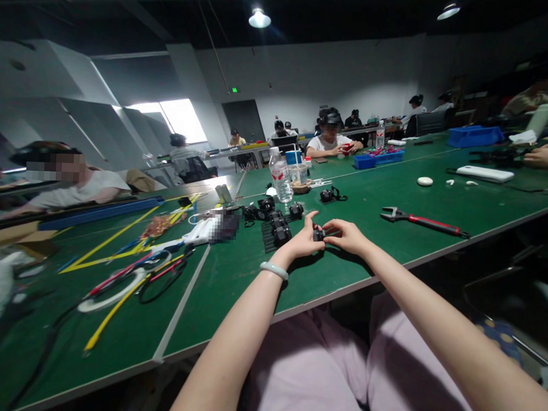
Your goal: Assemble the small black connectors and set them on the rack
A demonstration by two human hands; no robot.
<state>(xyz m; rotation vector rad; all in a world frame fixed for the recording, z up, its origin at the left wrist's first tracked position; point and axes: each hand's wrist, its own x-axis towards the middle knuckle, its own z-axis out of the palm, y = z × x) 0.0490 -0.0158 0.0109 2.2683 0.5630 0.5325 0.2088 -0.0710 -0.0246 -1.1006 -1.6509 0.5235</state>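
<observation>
My left hand [303, 238], with a pale bangle at its wrist, is closed around a small black block-like part [318, 235]. From the other side my right hand [345, 237] pinches the same part with thumb and fingertips. Both hands are just above the green table near its front edge. Left of them lies a cluster of black blocky parts [280, 226] on a dark ribbed piece. Another small black part [296, 210] sits just behind my left hand. Farther back is a black part with a loop [332, 195]. The kind of these parts is too small to tell.
On the green table [235, 288] stands a water bottle [281, 177] behind the parts. An adjustable wrench [424, 222] with red-black handle lies right. Coloured cables [118, 284] spread left. Blue trays [475, 136], a white case [424, 181] and several people sit farther off.
</observation>
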